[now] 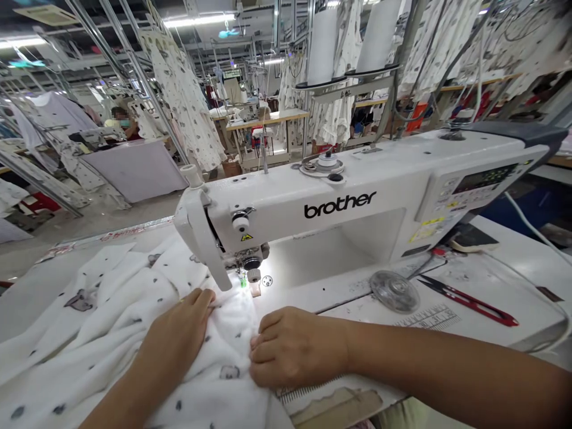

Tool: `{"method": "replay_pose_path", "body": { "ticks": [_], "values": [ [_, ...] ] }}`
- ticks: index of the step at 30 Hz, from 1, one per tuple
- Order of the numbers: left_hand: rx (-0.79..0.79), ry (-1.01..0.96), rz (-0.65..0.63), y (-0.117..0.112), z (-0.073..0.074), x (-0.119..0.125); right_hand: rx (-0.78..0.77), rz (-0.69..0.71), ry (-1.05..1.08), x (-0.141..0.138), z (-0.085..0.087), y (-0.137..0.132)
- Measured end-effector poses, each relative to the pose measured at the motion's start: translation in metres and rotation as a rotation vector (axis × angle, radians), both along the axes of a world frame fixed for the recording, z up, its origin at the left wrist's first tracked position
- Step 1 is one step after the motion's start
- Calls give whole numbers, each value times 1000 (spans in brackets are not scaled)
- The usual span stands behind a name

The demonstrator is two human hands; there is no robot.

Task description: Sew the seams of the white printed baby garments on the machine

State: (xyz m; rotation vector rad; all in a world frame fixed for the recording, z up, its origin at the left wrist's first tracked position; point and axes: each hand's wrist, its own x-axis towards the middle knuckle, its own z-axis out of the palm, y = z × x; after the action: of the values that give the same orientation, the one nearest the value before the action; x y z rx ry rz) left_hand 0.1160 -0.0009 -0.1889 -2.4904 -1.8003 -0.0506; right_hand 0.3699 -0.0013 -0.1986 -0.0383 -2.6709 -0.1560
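A white printed fabric [102, 322] with small grey figures lies bunched on the sewing table, its edge under the presser foot [254, 285] of a white Brother sewing machine [339, 202]. My left hand [179, 333] lies flat on the fabric just left of the needle, fingers stretched out together. My right hand [292, 348] sits in front of the needle with its fingers curled, pinching the fabric's edge.
Red thread snips [469, 300] and a round metal disc [395, 291] lie on the table to the right. Two large white thread cones [348, 39] stand behind the machine. Printed garments hang overhead. Another person [120, 122] sits at far left.
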Motion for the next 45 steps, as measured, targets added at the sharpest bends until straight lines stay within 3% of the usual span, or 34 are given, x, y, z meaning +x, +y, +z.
{"method": "replay_pose_path", "body": {
  "ticks": [4, 7, 10, 16, 27, 32, 36, 40, 45],
  "values": [
    [198, -122, -215, -3, 10, 3, -87, -16, -92, 0, -1, 1],
    [143, -229, -349, -13, 11, 13, -89, -4, -85, -1, -1, 1],
    [103, -179, -434, -20, 1, 22, -54, 9, -63, -2, -1, 1],
    [90, -147, -438, -14, -15, 23, -42, -13, -75, -3, -1, 0],
    [10, -254, -420, 24, -7, 20, -82, -196, -67, -11, -8, 14],
    [50, -139, -570, 17, -3, 15, -63, -196, -52, -8, -11, 14],
    [99, -117, -605, 9, -13, 8, -18, -174, -38, -5, -9, 12],
    [150, -133, -580, 13, -20, 4, -105, -207, -28, -7, -13, 14],
    [64, -183, -535, 34, -16, 3, -250, -307, -31, -15, -18, 25]
  ]
}}
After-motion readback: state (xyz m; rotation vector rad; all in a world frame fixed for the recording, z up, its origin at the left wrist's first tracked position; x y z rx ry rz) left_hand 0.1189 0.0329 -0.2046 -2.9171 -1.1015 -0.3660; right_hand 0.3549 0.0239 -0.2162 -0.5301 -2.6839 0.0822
